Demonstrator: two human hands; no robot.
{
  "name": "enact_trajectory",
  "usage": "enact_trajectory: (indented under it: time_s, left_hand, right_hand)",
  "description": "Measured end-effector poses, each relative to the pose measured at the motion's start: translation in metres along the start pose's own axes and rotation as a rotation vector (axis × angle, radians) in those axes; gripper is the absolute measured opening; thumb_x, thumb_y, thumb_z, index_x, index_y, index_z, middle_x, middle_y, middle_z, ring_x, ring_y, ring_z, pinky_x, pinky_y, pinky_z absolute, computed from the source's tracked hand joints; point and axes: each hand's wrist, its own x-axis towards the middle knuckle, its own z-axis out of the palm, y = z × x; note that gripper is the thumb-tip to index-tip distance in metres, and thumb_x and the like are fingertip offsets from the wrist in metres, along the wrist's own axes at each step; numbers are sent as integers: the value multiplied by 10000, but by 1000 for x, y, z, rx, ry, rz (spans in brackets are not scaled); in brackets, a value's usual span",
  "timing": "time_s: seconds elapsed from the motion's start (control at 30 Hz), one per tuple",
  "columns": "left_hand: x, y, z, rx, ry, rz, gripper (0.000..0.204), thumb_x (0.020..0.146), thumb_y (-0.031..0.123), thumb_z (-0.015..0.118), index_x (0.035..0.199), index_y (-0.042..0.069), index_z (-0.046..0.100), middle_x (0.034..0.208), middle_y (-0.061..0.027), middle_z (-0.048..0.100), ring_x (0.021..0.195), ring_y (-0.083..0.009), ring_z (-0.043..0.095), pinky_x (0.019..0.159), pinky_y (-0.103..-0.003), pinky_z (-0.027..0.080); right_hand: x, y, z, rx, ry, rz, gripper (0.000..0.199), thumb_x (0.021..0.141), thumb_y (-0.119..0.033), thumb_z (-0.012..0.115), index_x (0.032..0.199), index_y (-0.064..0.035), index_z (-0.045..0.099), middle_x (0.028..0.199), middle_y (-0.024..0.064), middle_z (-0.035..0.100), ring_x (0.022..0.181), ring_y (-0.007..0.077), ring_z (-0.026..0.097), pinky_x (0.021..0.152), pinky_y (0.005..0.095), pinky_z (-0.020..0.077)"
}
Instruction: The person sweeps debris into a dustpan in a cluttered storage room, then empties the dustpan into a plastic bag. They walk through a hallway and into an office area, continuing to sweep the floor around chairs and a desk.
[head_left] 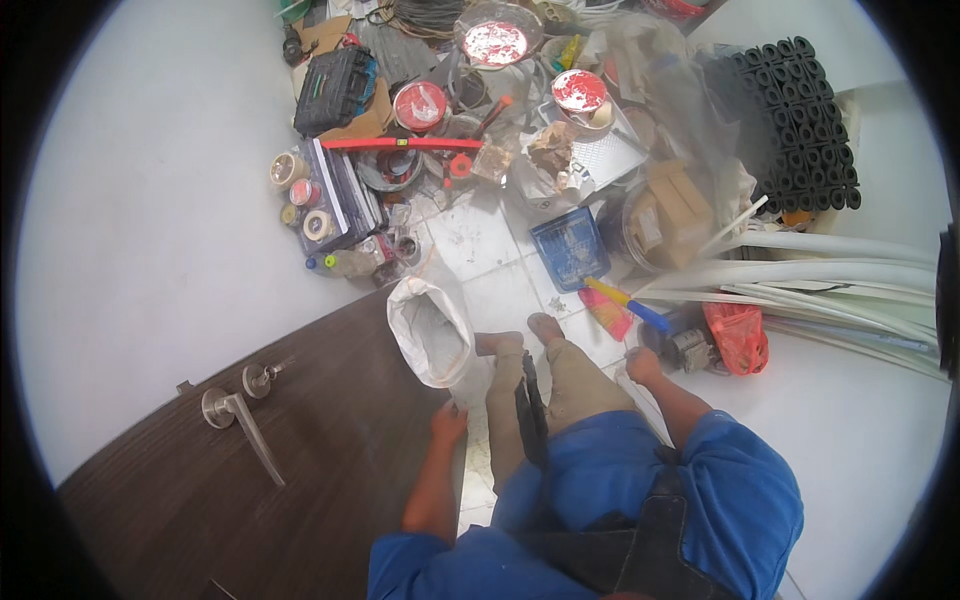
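A white woven sack (404, 302) with its mouth wide open stands at my left leg, beside the dark door. My left hand (450, 422) is closed on the near side of this sack, just below its rim. On the other side of my body, my right hand (643, 365) is closed by my right thigh. A pale strip shows under it, and I cannot make out whether the fingers hold anything. Ahead of my bare feet lies a blue dustpan (570, 248). Next to it is a pink-bristled brush (607, 312) with a yellow and blue handle.
The dark wooden door (330, 430) with a metal handle (250, 437) fills the near left. A red spirit level (400, 144), tape rolls (318, 225) and buckets (420, 106) crowd the far floor. White pipes (840, 272) and a red plastic bag (737, 338) lie on the right.
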Motion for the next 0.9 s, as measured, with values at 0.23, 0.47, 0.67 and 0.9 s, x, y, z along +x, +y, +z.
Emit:
enact_trajectory:
  time_s: [0.23,0.47,0.67,0.9]
  left_hand:
    - [-69,59,19,-8,-97,-106,624,853,402,668,1349,44,546,1058,-170,707,947,-292,690,877,-386,518]
    - [-55,176,44,-74,-151,97,608,888,419,639,1361,50,537,1135,-196,684,995,-285,686,889,-362,513]
    - [-27,297,54,34,-180,301,585,905,423,624,1328,24,559,1159,-240,662,1005,-344,679,904,-366,505]
    - [-1,395,79,68,-427,315,632,892,414,652,1395,65,497,1224,-229,632,1043,-319,668,974,-393,463]
  right_hand:
    - [-3,94,41,569,35,482,272,773,-164,545,869,37,701,1019,273,669,1035,378,642,925,453,500]
    - [-23,159,31,707,310,694,391,787,-187,534,1067,62,648,1101,316,635,1066,438,617,952,475,481]
    - [-26,171,71,748,235,701,428,813,-244,558,1098,64,640,1093,321,639,1063,438,618,931,474,485]
    - [-9,141,68,1606,34,688,643,902,-542,559,1253,-3,581,1145,277,647,927,375,681,790,495,548]
